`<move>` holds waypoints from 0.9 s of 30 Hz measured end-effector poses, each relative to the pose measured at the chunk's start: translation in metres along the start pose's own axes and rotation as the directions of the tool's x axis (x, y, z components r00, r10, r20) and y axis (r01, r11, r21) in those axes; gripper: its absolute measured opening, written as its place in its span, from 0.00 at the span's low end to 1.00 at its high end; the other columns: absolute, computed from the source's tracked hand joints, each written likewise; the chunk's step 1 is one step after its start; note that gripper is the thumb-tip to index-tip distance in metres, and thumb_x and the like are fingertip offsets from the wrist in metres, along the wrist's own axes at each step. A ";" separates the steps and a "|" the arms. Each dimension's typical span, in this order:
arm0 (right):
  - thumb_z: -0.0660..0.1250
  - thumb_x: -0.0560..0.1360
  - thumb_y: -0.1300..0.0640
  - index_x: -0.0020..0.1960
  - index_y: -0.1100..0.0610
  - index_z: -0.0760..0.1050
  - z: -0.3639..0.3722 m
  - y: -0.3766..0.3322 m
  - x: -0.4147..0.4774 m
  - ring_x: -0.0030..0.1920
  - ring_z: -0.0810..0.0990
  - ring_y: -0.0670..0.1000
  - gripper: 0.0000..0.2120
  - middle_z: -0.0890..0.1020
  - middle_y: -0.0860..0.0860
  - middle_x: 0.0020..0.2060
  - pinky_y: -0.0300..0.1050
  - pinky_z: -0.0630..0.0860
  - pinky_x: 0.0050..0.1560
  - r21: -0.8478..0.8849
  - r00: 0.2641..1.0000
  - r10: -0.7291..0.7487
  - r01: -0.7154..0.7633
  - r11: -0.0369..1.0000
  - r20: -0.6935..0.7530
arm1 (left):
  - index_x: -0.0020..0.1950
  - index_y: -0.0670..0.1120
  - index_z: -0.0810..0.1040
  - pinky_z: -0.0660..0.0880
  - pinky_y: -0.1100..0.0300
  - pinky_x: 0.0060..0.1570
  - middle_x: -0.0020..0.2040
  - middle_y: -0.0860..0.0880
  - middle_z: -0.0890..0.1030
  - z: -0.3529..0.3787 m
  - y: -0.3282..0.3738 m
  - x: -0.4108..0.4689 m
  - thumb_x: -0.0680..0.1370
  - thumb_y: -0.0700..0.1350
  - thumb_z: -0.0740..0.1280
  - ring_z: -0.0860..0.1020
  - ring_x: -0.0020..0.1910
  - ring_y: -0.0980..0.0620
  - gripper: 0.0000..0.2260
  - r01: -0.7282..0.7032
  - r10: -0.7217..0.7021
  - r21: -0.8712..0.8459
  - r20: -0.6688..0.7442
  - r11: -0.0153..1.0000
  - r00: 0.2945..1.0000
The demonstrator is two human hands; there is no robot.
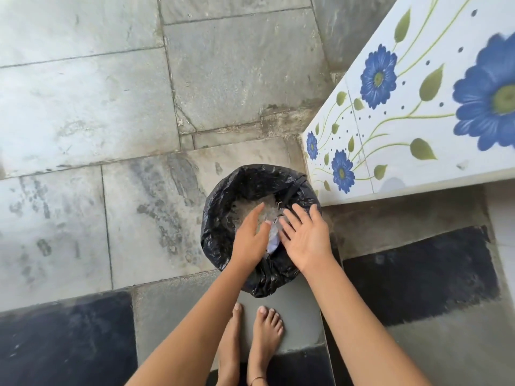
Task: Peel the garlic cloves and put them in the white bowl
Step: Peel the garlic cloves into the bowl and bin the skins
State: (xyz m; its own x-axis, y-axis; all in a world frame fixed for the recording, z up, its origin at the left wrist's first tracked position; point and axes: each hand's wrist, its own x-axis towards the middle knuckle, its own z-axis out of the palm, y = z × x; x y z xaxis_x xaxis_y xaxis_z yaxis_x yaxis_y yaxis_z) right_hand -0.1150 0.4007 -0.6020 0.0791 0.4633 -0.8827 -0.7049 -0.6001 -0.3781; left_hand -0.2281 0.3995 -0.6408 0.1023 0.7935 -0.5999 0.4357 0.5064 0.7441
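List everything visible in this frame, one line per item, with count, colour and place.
Bin bag: one, black, lining a round bin on the floor at centre.
Pale scraps: a heap, whitish, inside the bag; too blurred to tell what they are.
Floor slabs: many, grey stone, across the left and top.
Dark floor patches: at least two, black, lower left and lower right.
Flowered tiles: white with blue flowers and green leaves, upper right.
Garlic cloves, white bowl: none in view.
Feet: two, bare, bottom centre, just behind the bin.
Left hand: one, fingers straight, over the bin.
Right hand: one, fingers spread, over the bin's right side.
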 end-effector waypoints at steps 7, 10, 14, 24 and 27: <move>0.55 0.82 0.52 0.70 0.55 0.67 0.026 -0.049 -0.155 0.65 0.71 0.51 0.18 0.72 0.53 0.68 0.41 0.65 0.61 -0.462 0.970 -0.244 0.209 0.862 -0.016 | 0.72 0.50 0.66 0.64 0.59 0.65 0.70 0.50 0.71 -0.060 0.119 -0.126 0.80 0.46 0.62 0.68 0.69 0.54 0.20 -0.074 0.077 0.059 -0.052 0.996 0.996; 0.60 0.80 0.56 0.71 0.56 0.66 0.034 -0.076 -0.268 0.66 0.72 0.49 0.20 0.73 0.53 0.68 0.40 0.66 0.62 -0.712 0.847 -0.520 0.434 0.553 0.112 | 0.71 0.49 0.69 0.68 0.58 0.60 0.68 0.50 0.73 -0.089 0.195 -0.207 0.79 0.47 0.64 0.71 0.66 0.51 0.20 -0.224 0.254 0.269 -0.084 0.937 0.964; 0.62 0.79 0.56 0.72 0.57 0.65 0.020 -0.090 -0.407 0.68 0.69 0.53 0.22 0.72 0.53 0.69 0.45 0.65 0.65 -0.830 0.638 -0.739 0.519 0.205 0.217 | 0.68 0.48 0.71 0.68 0.59 0.53 0.65 0.49 0.75 -0.114 0.275 -0.313 0.78 0.52 0.63 0.74 0.62 0.49 0.20 -0.420 0.460 0.380 -0.015 0.824 0.888; 0.61 0.77 0.49 0.70 0.59 0.68 -0.061 -0.026 -0.618 0.67 0.71 0.52 0.25 0.73 0.53 0.68 0.33 0.61 0.63 -0.846 0.181 -0.977 0.498 0.191 -0.114 | 0.68 0.51 0.71 0.73 0.55 0.53 0.66 0.52 0.75 -0.094 0.348 -0.472 0.74 0.60 0.56 0.75 0.61 0.50 0.25 -0.848 0.775 0.291 0.351 0.444 0.526; 0.55 0.75 0.43 0.68 0.60 0.70 -0.099 -0.011 -0.652 0.65 0.74 0.55 0.29 0.75 0.54 0.65 0.43 0.68 0.63 -0.865 0.045 -0.971 0.445 0.231 -0.236 | 0.68 0.51 0.71 0.71 0.59 0.49 0.65 0.52 0.75 -0.056 0.363 -0.505 0.76 0.56 0.60 0.77 0.57 0.50 0.21 -0.924 0.810 0.215 0.446 0.316 0.381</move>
State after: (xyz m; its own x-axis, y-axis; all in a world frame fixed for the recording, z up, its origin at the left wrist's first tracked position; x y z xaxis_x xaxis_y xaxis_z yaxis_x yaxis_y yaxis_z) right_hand -0.0890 0.0410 -0.0497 0.8543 0.4493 0.2616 0.4823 -0.4970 -0.7214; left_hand -0.1719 0.2018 -0.0508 0.7904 0.5621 0.2434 0.2353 -0.6455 0.7266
